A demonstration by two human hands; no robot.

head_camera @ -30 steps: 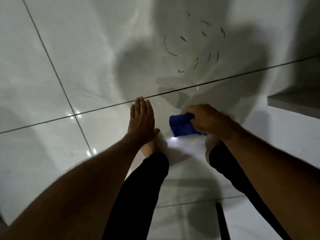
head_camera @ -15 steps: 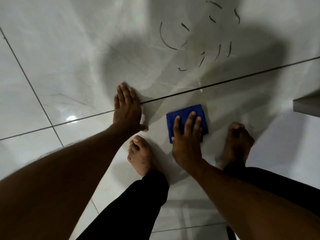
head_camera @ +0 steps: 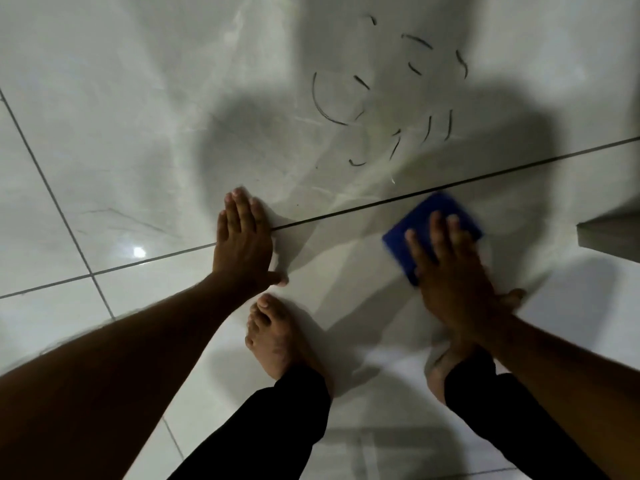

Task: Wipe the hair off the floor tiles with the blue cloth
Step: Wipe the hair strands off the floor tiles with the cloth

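Observation:
A folded blue cloth (head_camera: 420, 220) lies flat on the glossy white floor tiles (head_camera: 104, 150), just below a dark grout line. My right hand (head_camera: 446, 268) presses on the cloth with fingers spread over it; the cloth and hand look blurred. Several dark strands of hair (head_camera: 391, 98) lie scattered on the tile above the grout line, apart from the cloth. My left hand (head_camera: 242, 244) rests flat on the floor across the same grout line, fingers together, holding nothing.
My two bare feet (head_camera: 277, 337) in black trousers stand just below the hands; the right foot is partly hidden by my right arm. A grey ledge or step corner (head_camera: 609, 237) juts in at the right edge. My shadow darkens the tile around the hair.
My right hand went from gripping the bunched cloth to pressing it flat, then slid it right and up toward the grout line. The left hand stayed planted.

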